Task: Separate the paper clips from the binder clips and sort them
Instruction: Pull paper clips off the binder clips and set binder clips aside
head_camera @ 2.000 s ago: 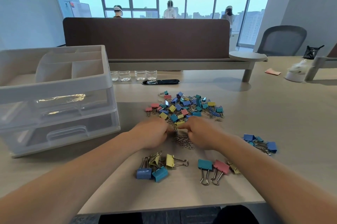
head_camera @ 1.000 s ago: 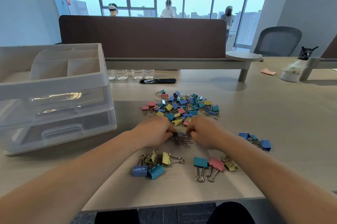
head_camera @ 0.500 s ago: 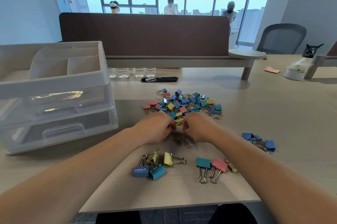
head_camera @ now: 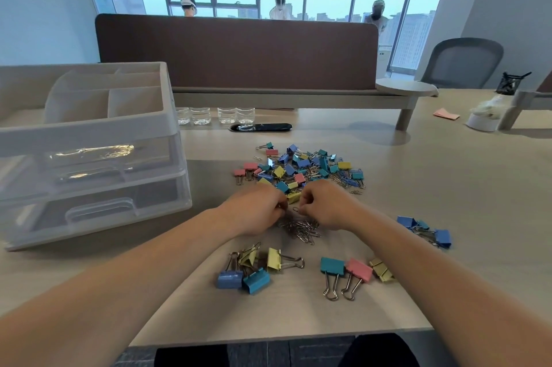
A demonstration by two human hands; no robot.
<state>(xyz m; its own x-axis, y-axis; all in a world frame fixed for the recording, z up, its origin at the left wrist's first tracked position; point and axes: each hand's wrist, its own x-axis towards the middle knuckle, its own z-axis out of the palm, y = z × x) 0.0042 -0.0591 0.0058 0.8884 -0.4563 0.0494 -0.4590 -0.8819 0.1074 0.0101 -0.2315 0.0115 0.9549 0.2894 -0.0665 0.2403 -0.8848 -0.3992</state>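
**Thin wire, light touch**

Pale desk (head_camera: 448, 187) carries a mixed pile (head_camera: 301, 168) toward its middle, sorted binder clips (head_camera: 257, 268) nearer the front edge, and loose paper clips (head_camera: 301, 229) heaped between. Over that heap the right hand (head_camera: 328, 205) pinches one paper clip (head_camera: 295, 210). The left hand (head_camera: 257, 211) is curled beside it, and I cannot tell what it holds. Such clips look light, springy and tangle-prone, so take each by a loop end.

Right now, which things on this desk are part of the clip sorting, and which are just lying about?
Job: mixed pile, paper clips, sorted binder clips, left hand, right hand, probably the drawer box.
Lying about: jars, black oval, pink note, chair.
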